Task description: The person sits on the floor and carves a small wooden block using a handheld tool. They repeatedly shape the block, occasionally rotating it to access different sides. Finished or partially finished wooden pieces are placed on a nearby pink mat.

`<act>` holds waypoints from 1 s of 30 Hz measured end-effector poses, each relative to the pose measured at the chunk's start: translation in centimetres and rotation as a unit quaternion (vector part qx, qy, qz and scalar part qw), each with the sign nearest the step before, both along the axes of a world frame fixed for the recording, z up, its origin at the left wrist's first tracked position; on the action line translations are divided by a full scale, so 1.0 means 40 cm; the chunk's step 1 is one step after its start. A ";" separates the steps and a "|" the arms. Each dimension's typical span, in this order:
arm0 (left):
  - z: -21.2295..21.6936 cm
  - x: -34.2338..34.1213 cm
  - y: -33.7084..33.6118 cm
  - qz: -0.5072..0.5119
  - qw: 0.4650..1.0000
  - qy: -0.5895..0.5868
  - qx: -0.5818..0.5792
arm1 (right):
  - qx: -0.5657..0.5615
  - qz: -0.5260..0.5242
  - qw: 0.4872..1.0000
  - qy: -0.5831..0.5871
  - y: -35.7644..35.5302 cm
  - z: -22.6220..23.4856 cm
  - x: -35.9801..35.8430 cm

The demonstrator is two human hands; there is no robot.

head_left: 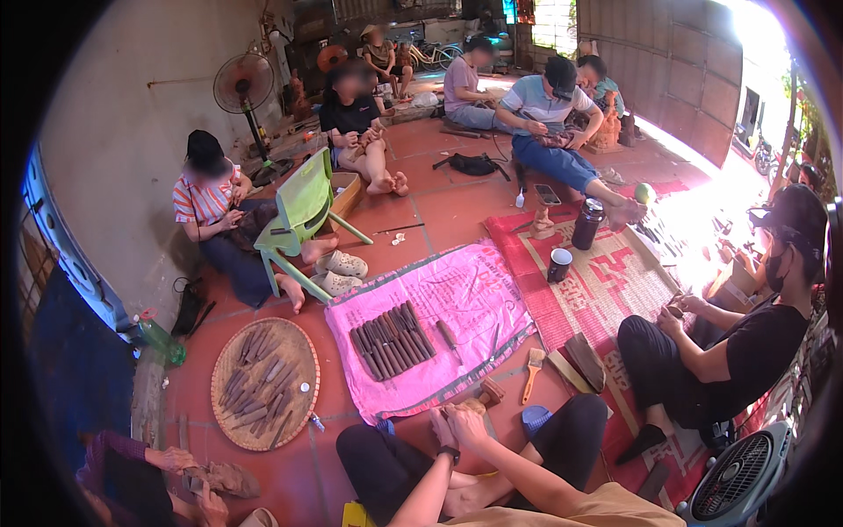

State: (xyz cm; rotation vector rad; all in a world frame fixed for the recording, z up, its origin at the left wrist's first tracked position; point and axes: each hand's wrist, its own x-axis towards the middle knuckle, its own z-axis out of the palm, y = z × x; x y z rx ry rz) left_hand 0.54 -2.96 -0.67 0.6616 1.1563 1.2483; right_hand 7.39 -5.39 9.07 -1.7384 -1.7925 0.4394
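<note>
My left hand, with a dark band at its wrist, and my right hand meet over my crossed legs. Both have their fingers closed, and what they hold is too small or hidden to make out. Just beyond them are a tan wooden piece and a darker wooden block; whether the tan piece touches my fingers I cannot tell. Past these, a pink sack cloth bears a row of dark wood-handled carving tools. One loose tool lies apart on its right.
A round woven tray with several wooden pieces sits left. To the right lie a flat brush, a blue round lid and wooden slabs. A green chair, a grey fan and several seated co-workers are around me.
</note>
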 end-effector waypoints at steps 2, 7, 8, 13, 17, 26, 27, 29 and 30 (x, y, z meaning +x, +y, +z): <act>-0.007 0.003 0.001 -0.001 1.000 -0.001 0.004 | 0.018 -0.007 1.000 -0.007 0.012 -0.010 -0.011; -0.027 0.000 -0.007 -0.004 1.000 -0.004 0.004 | 0.013 -0.034 0.999 0.039 -0.011 0.086 -0.037; -0.028 0.000 -0.008 -0.005 1.000 -0.004 0.005 | 0.024 -0.039 0.998 0.051 -0.017 0.092 -0.036; -0.033 0.014 -0.006 -0.020 1.000 -0.011 0.017 | -0.005 -0.033 0.999 -0.006 0.028 0.014 -0.008; -0.091 0.011 0.005 -0.021 0.999 -0.028 0.037 | -0.024 -0.053 0.998 0.000 0.007 0.037 -0.042; -0.026 -0.024 0.011 -0.047 0.997 -0.043 -0.051 | -0.025 -0.029 0.999 -0.030 0.056 -0.033 -0.003; -0.020 -0.037 0.002 -0.045 0.992 -0.085 -0.077 | -0.019 -0.027 0.999 -0.027 0.055 -0.043 -0.003; -0.009 -0.076 0.003 -0.057 0.984 -0.149 -0.082 | 0.017 -0.018 1.000 0.005 0.046 -0.046 -0.015; 0.012 -0.090 -0.015 -0.082 0.979 -0.172 -0.066 | 0.031 -0.019 0.999 0.020 0.041 -0.049 -0.010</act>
